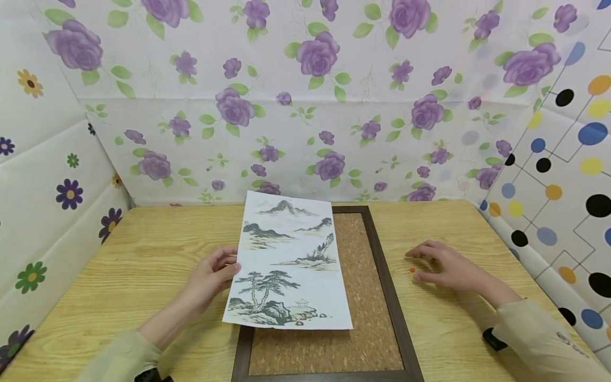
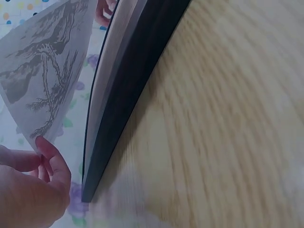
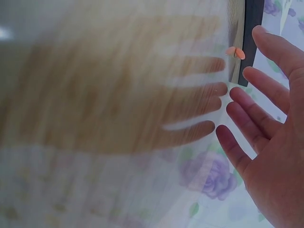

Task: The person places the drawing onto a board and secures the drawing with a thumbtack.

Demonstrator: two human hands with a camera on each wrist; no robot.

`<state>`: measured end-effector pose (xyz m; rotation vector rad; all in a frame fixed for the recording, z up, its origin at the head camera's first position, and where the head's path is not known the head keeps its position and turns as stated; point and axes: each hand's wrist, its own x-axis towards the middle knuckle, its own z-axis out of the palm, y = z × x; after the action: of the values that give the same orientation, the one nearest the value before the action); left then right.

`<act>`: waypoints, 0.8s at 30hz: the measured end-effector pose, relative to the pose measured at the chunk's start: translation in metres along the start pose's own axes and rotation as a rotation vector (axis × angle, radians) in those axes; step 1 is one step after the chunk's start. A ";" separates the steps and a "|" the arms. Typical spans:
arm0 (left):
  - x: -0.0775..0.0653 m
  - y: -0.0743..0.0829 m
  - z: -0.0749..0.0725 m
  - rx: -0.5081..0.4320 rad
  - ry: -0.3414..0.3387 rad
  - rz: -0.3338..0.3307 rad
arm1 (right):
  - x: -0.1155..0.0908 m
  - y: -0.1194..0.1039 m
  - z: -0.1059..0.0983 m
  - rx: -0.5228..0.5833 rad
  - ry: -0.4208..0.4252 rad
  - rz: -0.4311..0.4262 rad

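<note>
My left hand (image 1: 213, 271) pinches the left edge of a paper sheet (image 1: 286, 254) printed with an ink landscape of mountains, pines and a pavilion. The sheet is tilted above a cork board (image 1: 329, 353) with a dark brown frame and covers much of its left side. In the left wrist view, thumb and fingers of the left hand (image 2: 35, 183) meet at a corner of the sheet (image 2: 47, 66). On the table to the right of the board lies a small orange thumbtack (image 1: 412, 270). My right hand (image 1: 446, 268) hovers around it, fingers loosely extended and holding nothing; the right wrist view shows the thumbtack (image 3: 235, 52) near the thumb.
The board lies on a glossy wood-grain table (image 1: 157, 233). Behind it hangs a cloth (image 1: 286, 132) with purple roses. A flower-patterned sheet (image 1: 43, 175) walls the left side, a dotted one (image 1: 568, 159) the right. Dark bands show at both wrists.
</note>
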<state>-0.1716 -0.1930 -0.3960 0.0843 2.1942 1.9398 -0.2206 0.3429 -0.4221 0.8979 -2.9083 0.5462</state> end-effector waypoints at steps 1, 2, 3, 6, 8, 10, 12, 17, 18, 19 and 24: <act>0.000 0.000 0.002 -0.003 -0.004 0.000 | 0.000 0.000 0.000 0.001 -0.002 0.000; 0.000 0.000 0.005 -0.004 -0.010 0.001 | 0.000 0.000 0.000 0.002 -0.003 0.000; 0.000 0.001 0.007 -0.004 -0.015 0.001 | 0.000 0.000 0.000 0.005 -0.005 0.001; 0.000 0.001 0.014 -0.009 -0.024 0.000 | 0.000 0.001 0.001 0.013 -0.011 0.005; 0.000 0.000 0.018 -0.010 -0.026 -0.004 | 0.000 0.002 0.001 0.015 -0.014 0.008; 0.000 -0.001 0.022 -0.014 -0.022 -0.011 | 0.000 0.002 0.001 0.018 -0.017 0.012; 0.001 -0.002 0.027 -0.009 -0.013 -0.019 | 0.000 0.003 0.001 0.020 -0.019 0.017; 0.002 -0.004 0.036 0.014 0.016 -0.039 | 0.001 0.003 0.001 0.020 -0.025 0.020; 0.002 -0.004 0.038 0.018 0.021 -0.040 | 0.001 0.004 0.001 0.019 -0.025 0.019; 0.002 -0.004 0.039 0.021 0.024 -0.039 | 0.001 0.004 0.001 0.020 -0.025 0.017; 0.003 -0.004 0.044 0.039 0.029 -0.022 | 0.000 0.004 0.001 0.037 -0.029 0.012</act>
<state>-0.1659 -0.1499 -0.4056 0.0384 2.2418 1.8986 -0.2227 0.3455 -0.4239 0.9008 -2.9409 0.5941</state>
